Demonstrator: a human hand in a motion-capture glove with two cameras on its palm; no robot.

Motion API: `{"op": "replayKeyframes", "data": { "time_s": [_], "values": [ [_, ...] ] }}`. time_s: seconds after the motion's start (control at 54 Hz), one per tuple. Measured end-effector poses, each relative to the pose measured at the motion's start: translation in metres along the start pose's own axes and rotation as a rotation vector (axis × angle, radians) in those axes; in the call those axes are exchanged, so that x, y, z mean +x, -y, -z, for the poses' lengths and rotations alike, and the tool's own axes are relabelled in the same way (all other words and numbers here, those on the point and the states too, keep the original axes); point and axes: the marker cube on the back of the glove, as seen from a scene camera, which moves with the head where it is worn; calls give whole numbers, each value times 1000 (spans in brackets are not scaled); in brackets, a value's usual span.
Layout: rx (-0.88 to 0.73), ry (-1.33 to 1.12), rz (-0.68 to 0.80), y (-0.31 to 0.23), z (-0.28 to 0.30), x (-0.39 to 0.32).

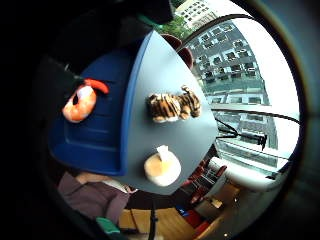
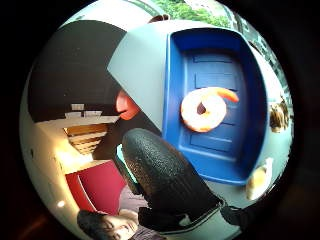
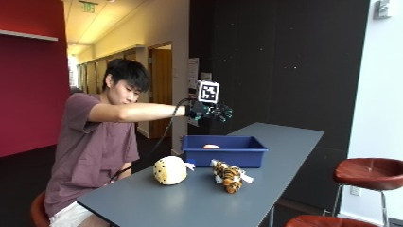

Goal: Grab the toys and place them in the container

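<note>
A person is sitting at the long grey bench (image 3: 207,198) with the right arm stretched out level, so that the gloved hand (image 3: 211,111) is hovering in the air above the blue container (image 3: 223,150), well clear of its rim. The fingers are looking spread and relaxed, with nothing between them; in the thumb side palm view one black gloved finger (image 2: 162,177) is jutting out straight over the bench edge. An orange and white shrimp toy (image 2: 205,108) is lying curled on the ribbed floor of the container, alone in there. Two toys are waiting out on the bench on the near side of the container: a round cream plush (image 3: 170,170) with a white tag, and just beside it a striped tiger plush (image 3: 229,176) lying on its side. The two are sitting close together but apart. A red stool (image 3: 370,171) is standing off by the white wall.
</note>
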Motion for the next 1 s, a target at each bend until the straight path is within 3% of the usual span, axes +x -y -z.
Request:
{"op": "replayKeyframes", "data": {
  "time_s": [0.167,0.352,0.463,0.537,0.685,0.815,0.889,1.0],
  "values": [
    [13,-111,-206,-43,22,55],
    [-25,-89,-3,-126,14,122],
    [-37,-152,-193,-151,-21,162],
    [-84,-208,-105,-167,-61,180],
    [-179,-87,-187,-178,-152,185],
    [-50,-323,-70,-184,-184,203],
    [116,-241,-97,-179,-188,194],
    [186,-173,-98,-174,-185,200]
  ]
}}
